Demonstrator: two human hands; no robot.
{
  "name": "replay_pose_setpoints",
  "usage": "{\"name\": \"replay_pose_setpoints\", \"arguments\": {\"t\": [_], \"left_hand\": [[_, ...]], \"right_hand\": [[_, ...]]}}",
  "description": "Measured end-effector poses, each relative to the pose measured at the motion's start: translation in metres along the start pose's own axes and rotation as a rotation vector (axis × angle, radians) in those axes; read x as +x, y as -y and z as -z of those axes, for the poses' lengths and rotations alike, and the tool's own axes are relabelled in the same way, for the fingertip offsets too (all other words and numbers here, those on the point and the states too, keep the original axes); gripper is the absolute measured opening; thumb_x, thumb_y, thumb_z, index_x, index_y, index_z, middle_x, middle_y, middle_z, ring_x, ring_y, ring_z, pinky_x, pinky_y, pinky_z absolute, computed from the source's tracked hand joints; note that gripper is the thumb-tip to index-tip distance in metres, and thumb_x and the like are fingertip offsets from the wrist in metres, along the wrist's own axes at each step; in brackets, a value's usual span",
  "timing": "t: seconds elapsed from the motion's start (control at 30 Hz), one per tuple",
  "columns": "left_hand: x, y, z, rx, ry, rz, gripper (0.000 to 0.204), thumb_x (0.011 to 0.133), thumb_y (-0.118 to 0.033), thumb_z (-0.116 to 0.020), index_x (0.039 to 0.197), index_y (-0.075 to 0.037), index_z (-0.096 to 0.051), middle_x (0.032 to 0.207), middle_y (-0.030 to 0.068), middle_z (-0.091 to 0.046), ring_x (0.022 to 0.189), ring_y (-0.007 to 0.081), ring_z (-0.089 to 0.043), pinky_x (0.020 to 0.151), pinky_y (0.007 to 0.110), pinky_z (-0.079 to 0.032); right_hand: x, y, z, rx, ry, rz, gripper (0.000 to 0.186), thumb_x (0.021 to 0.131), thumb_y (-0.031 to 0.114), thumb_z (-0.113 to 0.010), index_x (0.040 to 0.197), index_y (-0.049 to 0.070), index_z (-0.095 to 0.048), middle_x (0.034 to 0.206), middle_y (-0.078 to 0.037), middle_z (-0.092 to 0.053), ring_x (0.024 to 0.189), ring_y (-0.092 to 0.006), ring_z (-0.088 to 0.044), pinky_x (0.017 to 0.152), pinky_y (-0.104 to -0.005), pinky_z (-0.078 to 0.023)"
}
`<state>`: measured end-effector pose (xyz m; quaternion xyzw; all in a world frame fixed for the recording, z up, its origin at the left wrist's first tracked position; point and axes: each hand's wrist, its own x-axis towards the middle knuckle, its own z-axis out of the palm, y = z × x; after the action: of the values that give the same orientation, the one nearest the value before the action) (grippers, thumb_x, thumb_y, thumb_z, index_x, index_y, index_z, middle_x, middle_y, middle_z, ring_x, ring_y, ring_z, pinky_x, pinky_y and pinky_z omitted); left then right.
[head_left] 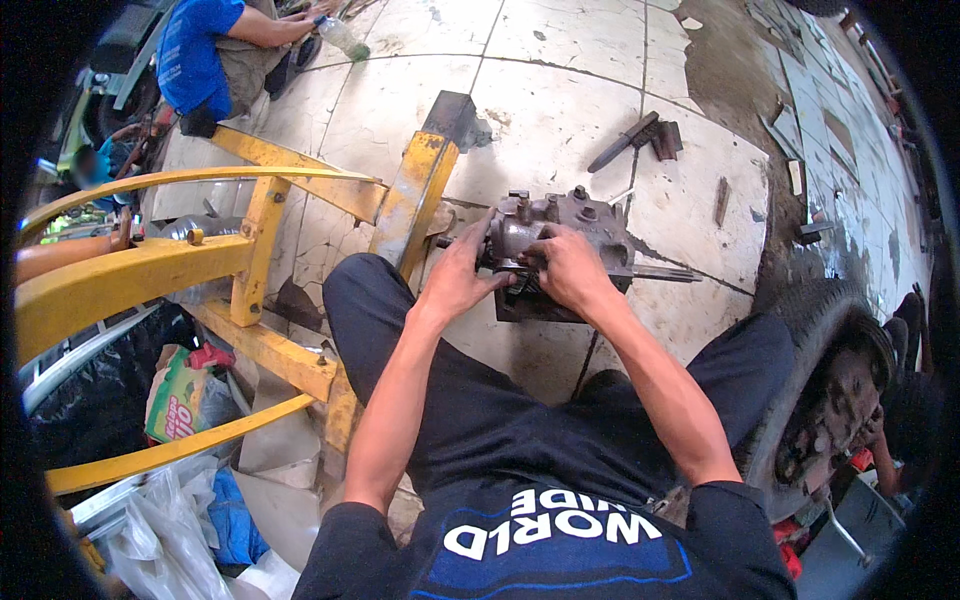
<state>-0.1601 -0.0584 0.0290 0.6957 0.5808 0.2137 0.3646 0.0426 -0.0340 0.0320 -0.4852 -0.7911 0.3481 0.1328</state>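
Observation:
A dark, greasy metal gearbox housing (590, 212) rests on the tiled floor between my legs. Bolts stand on its top, and a thin splined shaft (660, 273) sticks out to the right. My left hand (462, 275) is wrapped round the housing's left end, thumb toward me and fingers on the far side. Over the near opening, my right hand (572, 265) has its fingers curled in, pinching at something too small to make out. Toothed gear edges (522, 288) show just below the fingers.
A yellow metal frame (270, 240) stands to my left, a tyred wheel (815, 400) to my right. Dark metal pieces (625, 142) lie on the floor ahead. Plastic bags (165, 535) are at lower left. A person in blue (195, 55) sits at the far left with a bottle (342, 38).

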Motion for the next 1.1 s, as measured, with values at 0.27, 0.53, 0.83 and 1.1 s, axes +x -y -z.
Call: {"name": "replay_pose_setpoints", "arguments": {"t": [0.27,0.53,0.83,1.1], "left_hand": [[0.007,0.008,0.007,0.065,0.005,-0.047,0.082,0.069,-0.023,-0.085,0.141,-0.011,-0.047,0.125,0.0189,-0.061,0.109,0.0335,-0.063,0.090,0.039,-0.053],[0.011,0.022,0.007,0.110,0.010,-0.080,0.083,0.067,-0.029,-0.086,0.139,-0.011,-0.050,0.124,0.0178,-0.062,0.109,0.0329,-0.063,0.090,0.040,-0.053],[0.007,0.013,0.006,0.127,0.003,-0.024,0.079,0.070,-0.028,-0.085,0.139,-0.006,-0.050,0.123,0.0177,-0.064,0.108,0.0332,-0.064,0.091,0.039,-0.052],[-0.001,0.014,0.001,-0.156,-0.026,0.119,0.037,0.092,-0.023,-0.064,0.121,0.000,-0.062,0.085,0.0155,-0.070,0.079,0.0151,-0.065,0.074,0.032,-0.051]], "right_hand": [[0.017,-0.003,-0.011,-0.070,0.056,0.100,0.034,0.070,0.001,-0.064,0.102,0.009,-0.075,0.106,-0.019,-0.062,0.101,-0.0390,-0.060,0.090,-0.0455,-0.049],[0.026,-0.011,-0.005,-0.075,0.193,0.093,0.030,0.069,0.004,-0.065,0.098,0.002,-0.072,0.107,-0.021,-0.064,0.099,-0.0399,-0.062,0.087,-0.0456,-0.052],[0.031,0.013,0.013,0.299,-0.156,-0.455,0.028,0.081,0.022,-0.075,0.103,0.006,-0.074,0.095,-0.022,-0.070,0.088,-0.0353,-0.069,0.082,-0.0403,-0.053],[0.018,0.045,-0.039,0.344,-0.338,-0.453,0.026,0.084,0.015,-0.064,0.106,0.003,-0.071,0.092,-0.027,-0.067,0.089,-0.0433,-0.065,0.081,-0.0507,-0.051]]}}
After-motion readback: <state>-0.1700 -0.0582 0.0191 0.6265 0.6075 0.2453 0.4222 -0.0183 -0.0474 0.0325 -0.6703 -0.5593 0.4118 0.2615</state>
